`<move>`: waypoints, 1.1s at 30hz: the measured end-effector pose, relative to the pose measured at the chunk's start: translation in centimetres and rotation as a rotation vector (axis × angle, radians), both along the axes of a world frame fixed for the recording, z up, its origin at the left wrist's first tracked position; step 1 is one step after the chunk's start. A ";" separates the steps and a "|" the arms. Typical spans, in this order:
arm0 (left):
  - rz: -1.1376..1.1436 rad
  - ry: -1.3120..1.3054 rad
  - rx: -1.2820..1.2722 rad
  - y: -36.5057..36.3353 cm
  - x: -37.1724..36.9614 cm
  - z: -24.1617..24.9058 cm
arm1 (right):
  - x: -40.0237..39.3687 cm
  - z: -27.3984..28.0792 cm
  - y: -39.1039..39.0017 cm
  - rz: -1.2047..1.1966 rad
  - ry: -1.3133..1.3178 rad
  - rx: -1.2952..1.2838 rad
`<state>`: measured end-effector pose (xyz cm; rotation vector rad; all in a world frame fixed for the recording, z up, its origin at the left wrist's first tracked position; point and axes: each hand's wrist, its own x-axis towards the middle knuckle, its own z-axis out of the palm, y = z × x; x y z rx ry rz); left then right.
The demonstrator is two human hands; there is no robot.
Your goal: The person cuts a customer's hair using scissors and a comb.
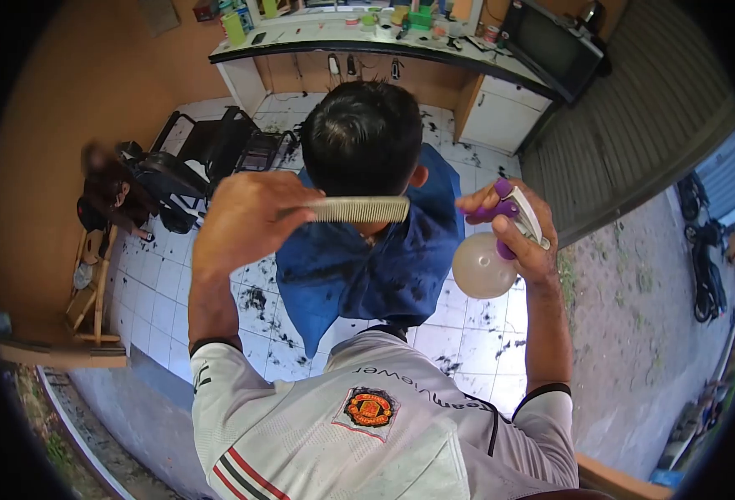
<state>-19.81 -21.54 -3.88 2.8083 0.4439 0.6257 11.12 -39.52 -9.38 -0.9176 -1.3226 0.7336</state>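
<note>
A pale comb (363, 209) lies level across the nape of a seated person with short dark hair (359, 137). My left hand (255, 218) pinches its left end between thumb and fingers. Over the person's shoulders hangs a dark blue cape (384, 275). To the right of the cape, my right hand (524, 225) is wrapped round a spray bottle with a purple and white trigger head and a round, cloudy body (484, 267). The bottle's nozzle side faces the person's neck.
Ahead stands a counter (317, 35) with bottles and small items, and a dark screen (555, 46) at its right. Black chairs (209, 146) and another seated person (113, 187) are at left. Cut hair lies on the white tiles (476, 342). A shutter (626, 117) is at right.
</note>
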 end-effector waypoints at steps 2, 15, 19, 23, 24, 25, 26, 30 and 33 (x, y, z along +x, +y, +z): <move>0.183 -0.372 -0.040 2.2 0.3 0.8 | 2.1 0.4 1.4 0.059 0.008 -0.054; 0.501 0.399 0.019 -6.0 9.8 8.4 | 12.5 -1.8 15.3 0.603 0.083 -0.094; 0.978 0.069 0.189 -2.7 9.6 8.6 | 14.7 -2.5 19.5 0.837 0.067 -0.099; 1.380 0.472 0.217 1.9 10.7 8.6 | 16.6 -2.0 23.0 0.968 0.031 -0.085; 1.485 0.562 0.062 2.5 11.8 8.7 | 16.9 -2.0 23.8 0.969 -0.069 -0.007; 1.198 0.512 -0.099 3.4 10.3 8.5 | 17.1 -2.2 24.5 0.994 -0.066 -0.018; 1.222 0.516 -0.105 3.1 9.1 7.6 | 17.2 -2.2 25.0 1.018 -0.062 -0.018; 1.277 0.310 -0.178 -2.7 16.6 7.5 | 17.4 -2.1 26.4 1.090 0.085 -0.051; 1.175 0.481 -0.171 -6.0 20.6 9.3 | 17.3 -2.6 27.3 1.141 0.095 -0.204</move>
